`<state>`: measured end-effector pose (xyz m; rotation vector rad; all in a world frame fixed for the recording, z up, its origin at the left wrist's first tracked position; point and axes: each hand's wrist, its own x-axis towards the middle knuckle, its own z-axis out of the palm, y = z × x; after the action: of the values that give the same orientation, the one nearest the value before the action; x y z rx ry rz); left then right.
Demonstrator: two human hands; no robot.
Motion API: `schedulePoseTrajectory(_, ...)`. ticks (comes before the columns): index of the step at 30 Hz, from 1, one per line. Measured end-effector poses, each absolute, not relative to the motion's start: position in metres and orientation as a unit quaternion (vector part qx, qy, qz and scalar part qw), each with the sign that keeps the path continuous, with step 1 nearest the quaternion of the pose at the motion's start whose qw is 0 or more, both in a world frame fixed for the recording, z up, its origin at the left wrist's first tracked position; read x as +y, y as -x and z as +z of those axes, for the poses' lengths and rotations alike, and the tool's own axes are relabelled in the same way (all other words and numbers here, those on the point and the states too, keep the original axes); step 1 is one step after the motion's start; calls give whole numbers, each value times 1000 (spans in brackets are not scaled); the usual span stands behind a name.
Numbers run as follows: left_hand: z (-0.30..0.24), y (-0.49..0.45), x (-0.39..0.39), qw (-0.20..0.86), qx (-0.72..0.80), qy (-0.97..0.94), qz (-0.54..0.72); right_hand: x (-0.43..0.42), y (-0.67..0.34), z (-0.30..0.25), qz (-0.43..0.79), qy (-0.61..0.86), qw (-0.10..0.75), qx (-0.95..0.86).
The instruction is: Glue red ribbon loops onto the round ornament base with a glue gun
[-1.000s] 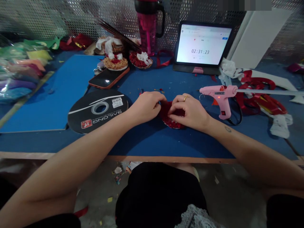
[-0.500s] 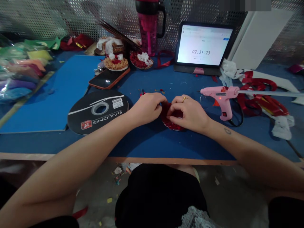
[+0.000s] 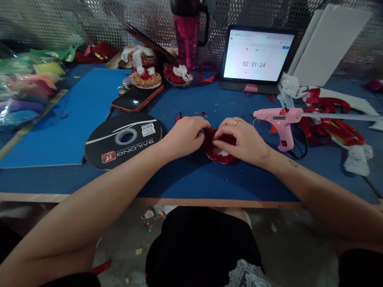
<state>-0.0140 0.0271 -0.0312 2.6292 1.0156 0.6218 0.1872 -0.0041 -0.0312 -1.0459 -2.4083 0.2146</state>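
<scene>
A small round piece with a ruffled red ribbon edge and a white centre [image 3: 220, 158] lies on the blue table in front of me, partly covered by my fingers. At its upper left, my left hand [image 3: 188, 135] is closed, pinching red ribbon [image 3: 210, 137] at the fingertips. My right hand [image 3: 241, 139] arches over the other side, thumb and fingers brought together on the same red ribbon. Exactly how the fingertips grip it is hidden. Just right of that hand, a pink glue gun [image 3: 279, 119] with a lit red light rests on the table.
A black ribbon spool [image 3: 104, 139] lies left, beside a blue board [image 3: 60, 135]. Behind are a phone [image 3: 137, 98], ruffled round pieces [image 3: 146, 79], a pink bottle [image 3: 187, 44] and a tablet [image 3: 255, 56]. Red ribbon scraps [image 3: 317, 107] lie right; bagged materials [image 3: 24, 91] far left.
My right hand has shifted slightly right, uncovering more of the round piece and its white centre. My left hand stays almost in place.
</scene>
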Motion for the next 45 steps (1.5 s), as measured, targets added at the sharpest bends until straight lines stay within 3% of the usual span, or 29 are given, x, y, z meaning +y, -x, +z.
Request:
schedulePoseTrajectory(27,-32,14,26,115,346,-906,213,-8,-180,-33,53,415,228,-879)
schedulePoseTrajectory(40,-29,12,19,150,333,-906,212,-14,-193,-25,73,395,309,-862)
schedulePoseTrajectory(45,-29,9,15,164,320,-907,221,-17,-202,-28,164,435,337,-819)
